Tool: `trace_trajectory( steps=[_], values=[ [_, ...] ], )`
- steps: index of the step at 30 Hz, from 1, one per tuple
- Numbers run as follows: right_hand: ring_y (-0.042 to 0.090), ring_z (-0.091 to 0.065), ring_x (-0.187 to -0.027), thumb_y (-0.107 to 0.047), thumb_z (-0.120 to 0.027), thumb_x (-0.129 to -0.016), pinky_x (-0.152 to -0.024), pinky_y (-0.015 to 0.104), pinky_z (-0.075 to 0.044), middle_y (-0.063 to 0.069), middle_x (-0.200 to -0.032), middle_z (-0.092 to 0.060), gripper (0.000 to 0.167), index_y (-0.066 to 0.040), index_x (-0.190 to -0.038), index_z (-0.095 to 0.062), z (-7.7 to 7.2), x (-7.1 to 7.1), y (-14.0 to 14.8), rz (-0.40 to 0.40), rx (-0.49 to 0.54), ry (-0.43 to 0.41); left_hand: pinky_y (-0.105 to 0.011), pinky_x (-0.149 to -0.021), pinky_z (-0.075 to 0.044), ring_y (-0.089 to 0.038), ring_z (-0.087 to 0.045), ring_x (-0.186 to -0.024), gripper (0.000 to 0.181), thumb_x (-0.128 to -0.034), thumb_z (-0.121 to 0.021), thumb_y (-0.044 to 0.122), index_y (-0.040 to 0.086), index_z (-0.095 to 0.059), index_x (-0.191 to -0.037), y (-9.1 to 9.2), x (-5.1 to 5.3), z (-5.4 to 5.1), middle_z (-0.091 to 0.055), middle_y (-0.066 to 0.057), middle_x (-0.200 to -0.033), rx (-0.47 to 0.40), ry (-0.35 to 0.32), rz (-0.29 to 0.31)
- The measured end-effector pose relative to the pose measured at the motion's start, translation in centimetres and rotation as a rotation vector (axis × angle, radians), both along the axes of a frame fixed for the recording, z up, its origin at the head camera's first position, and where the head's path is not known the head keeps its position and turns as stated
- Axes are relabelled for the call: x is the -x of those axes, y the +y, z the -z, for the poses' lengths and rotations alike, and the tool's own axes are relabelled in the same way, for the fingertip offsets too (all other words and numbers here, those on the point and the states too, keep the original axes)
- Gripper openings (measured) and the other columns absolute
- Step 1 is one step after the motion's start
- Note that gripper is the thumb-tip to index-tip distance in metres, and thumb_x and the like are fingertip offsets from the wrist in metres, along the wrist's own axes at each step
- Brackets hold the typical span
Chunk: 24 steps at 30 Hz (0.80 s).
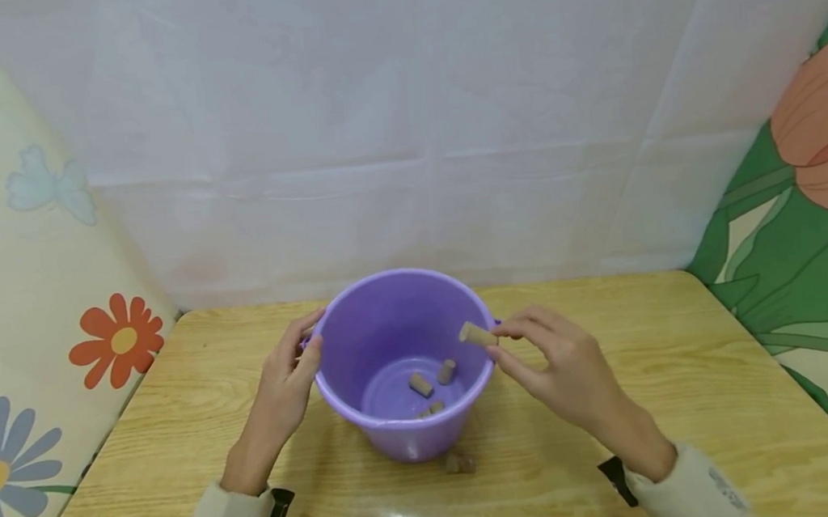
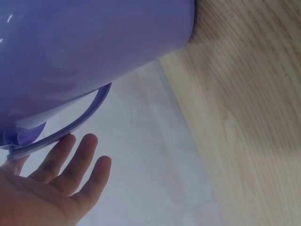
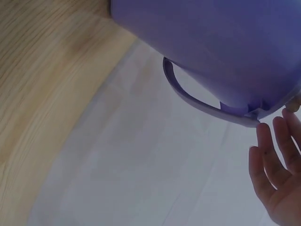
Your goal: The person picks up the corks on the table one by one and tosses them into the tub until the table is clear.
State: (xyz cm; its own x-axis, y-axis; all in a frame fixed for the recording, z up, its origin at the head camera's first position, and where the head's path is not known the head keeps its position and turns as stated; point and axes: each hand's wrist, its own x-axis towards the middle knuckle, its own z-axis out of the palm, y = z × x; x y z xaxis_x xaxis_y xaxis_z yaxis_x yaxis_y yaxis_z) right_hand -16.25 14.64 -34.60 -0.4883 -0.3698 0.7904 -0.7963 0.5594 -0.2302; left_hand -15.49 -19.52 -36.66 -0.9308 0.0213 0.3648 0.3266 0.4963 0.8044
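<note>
A purple bucket [image 1: 414, 441] stands upright on the wooden table. My left hand [image 1: 287, 386] rests against the bucket's left rim, thumb at the edge; in the left wrist view its other fingers [image 2: 87, 150] extend loosely beside the bucket's handle [image 2: 89, 113]. Between thumb and fingertips my right hand [image 1: 564, 360] pinches a tan cylindrical cork [image 1: 477, 335], tilted over the right rim. Several similar corks [image 1: 421, 384] lie on the bucket's floor, the nearest partly hidden by the front rim. The right wrist view shows the right fingers [image 3: 270, 160] near the handle; the cork is mostly out of frame.
Small brownish pieces [image 1: 461, 462] lie on the table [image 1: 688, 399] just in front of the bucket. A white sheet [image 1: 411, 129] hangs behind the table's far edge. Flower-patterned cloths [image 1: 121, 338] stand along both sides.
</note>
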Motion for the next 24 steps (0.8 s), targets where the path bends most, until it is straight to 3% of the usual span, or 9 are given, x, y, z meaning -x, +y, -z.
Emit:
trace_trajectory(
  steps=[7, 14, 24],
  values=[
    [0.018, -0.068, -0.081, -0.042, -0.062, -0.096, -0.075, 0.019, -0.056, 0.004, -0.092, -0.070, 0.039, -0.005, -0.097, -0.074, 0.20, -0.12, -0.86, -0.014, 0.008, -0.016, -0.024, -0.079, -0.052, -0.017, -0.061, -0.096, 0.039, -0.1060, -0.043, 0.021, 0.021, -0.051, -0.144, -0.02, -0.11, -0.02, -0.068, -0.013, -0.121, 0.006, -0.006, -0.004],
    [0.018, -0.068, -0.087, -0.026, -0.076, -0.088, -0.082, 0.013, -0.052, 0.005, -0.099, -0.069, 0.025, -0.005, -0.101, -0.074, 0.45, -0.21, -0.91, -0.021, 0.022, -0.045, -0.025, -0.077, -0.053, -0.019, -0.062, -0.095, 0.039, -0.1061, -0.043, 0.021, 0.020, -0.051, -0.144, 0.07, -0.17, 0.01, -0.067, -0.014, -0.119, -0.003, -0.003, 0.004],
    [0.021, -0.066, -0.086, -0.036, -0.067, -0.094, -0.080, 0.019, -0.054, 0.007, -0.103, -0.069, 0.037, -0.003, -0.109, -0.071, 0.79, -0.47, -0.24, 0.009, 0.054, -0.063, -0.024, -0.078, -0.053, -0.014, -0.062, -0.095, 0.039, -0.1059, -0.043, 0.021, 0.020, -0.052, -0.144, -0.02, -0.09, -0.03, -0.068, -0.013, -0.119, 0.009, 0.008, -0.005]
  ],
)
